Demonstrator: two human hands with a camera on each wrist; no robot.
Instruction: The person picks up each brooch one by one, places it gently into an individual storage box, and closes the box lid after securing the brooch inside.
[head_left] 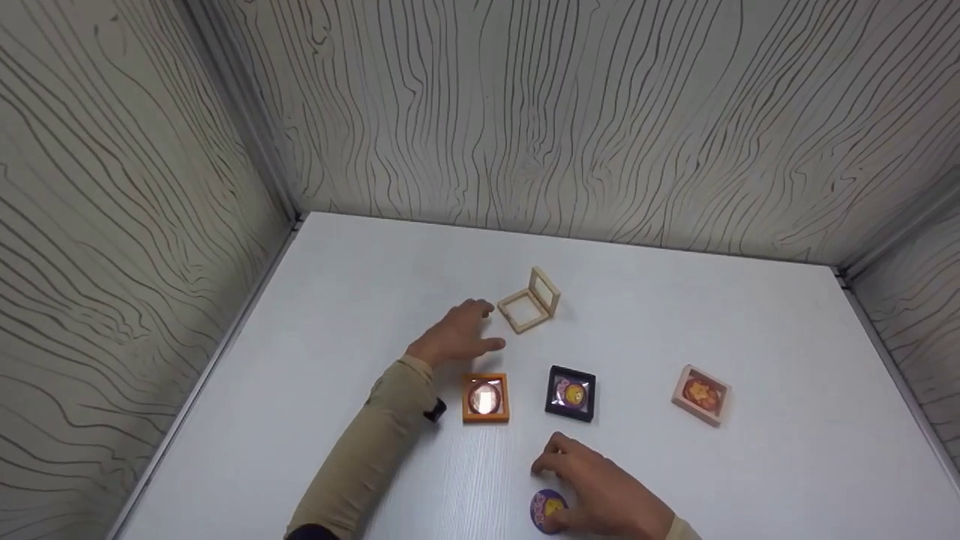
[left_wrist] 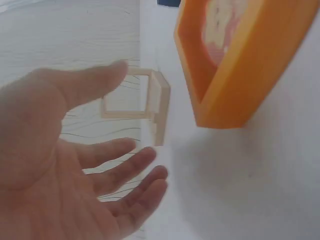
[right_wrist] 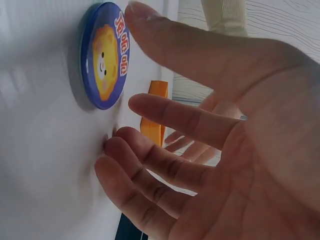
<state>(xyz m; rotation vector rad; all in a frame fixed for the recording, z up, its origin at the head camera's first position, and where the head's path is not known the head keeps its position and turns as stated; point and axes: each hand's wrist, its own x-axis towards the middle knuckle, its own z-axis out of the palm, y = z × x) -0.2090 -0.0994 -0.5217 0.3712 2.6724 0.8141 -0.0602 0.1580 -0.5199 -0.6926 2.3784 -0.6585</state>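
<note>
My left hand (head_left: 456,334) reaches beside an open, hinged beige square frame (head_left: 523,310), which also shows beyond the fingers in the left wrist view. Its thumb and fingers are spread apart and hold nothing. Low in the head view, my right hand (head_left: 604,491) hovers at a round blue badge (right_wrist: 105,56) with a yellow lion face and red lettering. The thumb tip is at the badge's edge; whether it touches is hard to tell. The other fingers are loosely bent, apart from the badge, which lies flat on the white table (head_left: 360,285).
An orange frame (head_left: 486,398) with a round piece inside lies just below my left hand. To its right lies a black frame (head_left: 571,393) holding a purple and yellow badge. Farther right is a pale pink frame (head_left: 701,395) with an orange badge. Wood-grain panels (head_left: 525,112) border the table.
</note>
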